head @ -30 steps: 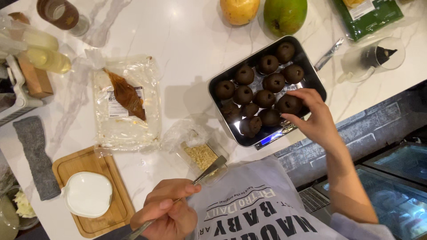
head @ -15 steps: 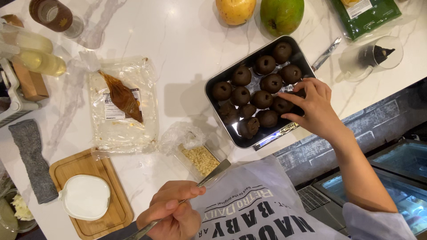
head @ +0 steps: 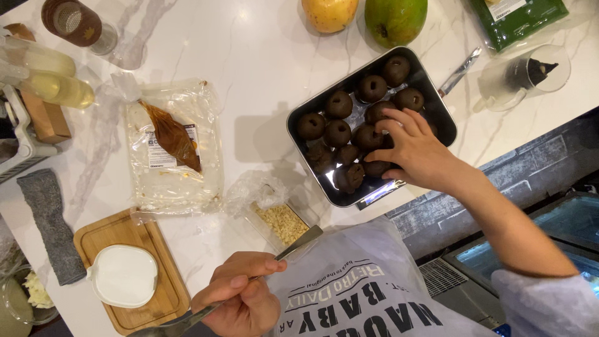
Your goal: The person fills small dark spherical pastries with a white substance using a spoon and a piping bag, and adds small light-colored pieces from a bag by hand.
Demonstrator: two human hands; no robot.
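Note:
My left hand [head: 240,299] is at the bottom, next to my grey printed shirt, and grips a metal utensil [head: 298,242] by its handle. My right hand [head: 415,150] reaches into a metal tray [head: 437,109] of several dark brown balls [head: 338,104]. Its fingers are spread and rest on the balls in the tray's near right part. Whether a ball is pinched under the palm is hidden.
A clear bag with a brown smear [head: 171,146] lies to the left of the tray. A small bag of crumbs [head: 281,221] sits near my left hand. A wooden board with a white lid [head: 125,274], a grey cloth [head: 50,224], two mangoes [head: 394,19] and a glass jug [head: 524,75] lie around.
My right hand has moved from the tray's right edge further in over the balls. My left hand with the utensil has shifted slightly.

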